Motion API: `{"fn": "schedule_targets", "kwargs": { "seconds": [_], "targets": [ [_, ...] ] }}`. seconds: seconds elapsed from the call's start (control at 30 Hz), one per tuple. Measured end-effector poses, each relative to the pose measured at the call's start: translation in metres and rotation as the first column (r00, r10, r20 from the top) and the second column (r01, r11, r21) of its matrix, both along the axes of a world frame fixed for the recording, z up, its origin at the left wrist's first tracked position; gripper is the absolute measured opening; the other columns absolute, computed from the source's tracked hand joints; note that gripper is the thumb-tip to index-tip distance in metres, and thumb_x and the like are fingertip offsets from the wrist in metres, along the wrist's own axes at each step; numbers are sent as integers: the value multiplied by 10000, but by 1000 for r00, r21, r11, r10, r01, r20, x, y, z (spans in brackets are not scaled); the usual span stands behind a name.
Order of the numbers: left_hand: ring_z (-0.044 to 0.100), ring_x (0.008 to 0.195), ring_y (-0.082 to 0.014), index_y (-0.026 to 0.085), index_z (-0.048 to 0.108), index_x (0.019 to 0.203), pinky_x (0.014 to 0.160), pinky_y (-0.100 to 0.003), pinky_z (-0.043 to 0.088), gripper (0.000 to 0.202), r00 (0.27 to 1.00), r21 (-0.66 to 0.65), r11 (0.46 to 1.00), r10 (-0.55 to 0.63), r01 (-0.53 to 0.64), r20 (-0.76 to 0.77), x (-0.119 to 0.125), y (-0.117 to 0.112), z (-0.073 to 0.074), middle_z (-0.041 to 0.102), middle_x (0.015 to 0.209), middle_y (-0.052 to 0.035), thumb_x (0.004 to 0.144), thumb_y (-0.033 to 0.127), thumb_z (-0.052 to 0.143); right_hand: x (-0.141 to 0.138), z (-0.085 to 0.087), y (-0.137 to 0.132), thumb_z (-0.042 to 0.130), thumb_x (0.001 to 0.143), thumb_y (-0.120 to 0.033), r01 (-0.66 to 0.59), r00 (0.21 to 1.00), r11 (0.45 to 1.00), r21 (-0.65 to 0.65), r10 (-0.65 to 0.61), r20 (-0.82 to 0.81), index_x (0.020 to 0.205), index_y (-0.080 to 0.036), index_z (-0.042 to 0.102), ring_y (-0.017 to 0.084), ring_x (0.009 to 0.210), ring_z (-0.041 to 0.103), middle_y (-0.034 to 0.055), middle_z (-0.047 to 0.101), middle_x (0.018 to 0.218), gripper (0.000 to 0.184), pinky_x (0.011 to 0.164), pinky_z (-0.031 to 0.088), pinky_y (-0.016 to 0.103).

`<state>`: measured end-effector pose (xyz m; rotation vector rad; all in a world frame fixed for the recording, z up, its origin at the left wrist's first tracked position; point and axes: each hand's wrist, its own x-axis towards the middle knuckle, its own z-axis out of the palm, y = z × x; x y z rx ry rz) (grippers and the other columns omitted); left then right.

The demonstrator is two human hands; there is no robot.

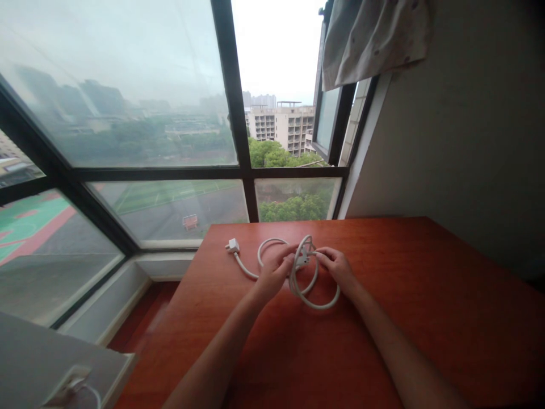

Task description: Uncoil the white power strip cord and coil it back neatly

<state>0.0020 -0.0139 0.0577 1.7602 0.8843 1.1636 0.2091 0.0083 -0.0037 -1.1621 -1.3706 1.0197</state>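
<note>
A white power cord (322, 306) lies partly coiled on the reddish-brown table, with some loops raised between my hands. My left hand (276, 271) is closed on the cord near a white connector (302, 258), its fingers partly behind the loops. From the right, my right hand (336, 267) pinches a stretch of the cord close to that connector. The cord's other end, a white plug (232, 245), rests on the table to the left of my left hand, joined by a curved length of cord.
The wooden table (426, 284) reaches the window frame (293, 172) at its far edge. A window sash stands open at the upper right, under a hanging curtain (378, 40). A grey wall (460, 142) is on the right. At lower left is a white ledge (55, 358).
</note>
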Motion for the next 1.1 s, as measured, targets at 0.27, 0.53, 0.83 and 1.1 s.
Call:
{"fn": "schedule_targets", "kwargs": {
  "seconds": [0.27, 0.53, 0.83, 1.1],
  "targets": [
    [513, 1080, -255, 270, 592, 1283, 968, -391, 380, 384, 962, 255, 967, 69, 0, -265, 27, -24, 5, 616, 1142, -92, 950, 297, 401, -2, 5, -4, 596, 789, -495, -13, 996, 1000, 4, 14, -87, 812, -168, 690, 128, 546, 477, 8, 589, 631, 342, 494, 364, 241],
    [479, 943, -243, 256, 632, 1182, 873, -403, 399, 317, 850, 418, 908, 219, 1, -479, 45, -47, 14, 613, 1060, -86, 928, 278, 443, 6, 21, -11, 500, 795, -499, -28, 976, 993, -115, 2, -220, 698, -177, 635, 179, 618, 597, 54, 672, 686, 363, 556, 449, 268],
    [475, 907, -233, 243, 659, 1003, 828, -384, 418, 262, 766, 507, 858, 275, 77, -581, 60, -64, 8, 587, 992, -81, 913, 393, 464, 20, 31, -14, 632, 773, -551, 39, 954, 967, -250, -110, -279, 878, -214, 578, 170, 571, 605, -8, 639, 647, 358, 565, 499, 287],
    [463, 916, -248, 257, 653, 1036, 819, -400, 413, 294, 759, 493, 868, 281, 59, -587, 64, -63, 2, 589, 994, -75, 903, 453, 478, 29, 41, -14, 679, 758, -489, -109, 989, 967, -229, 81, -126, 1039, -182, 639, 226, 874, 667, 74, 702, 980, 419, 772, 533, 322]
  ]
}}
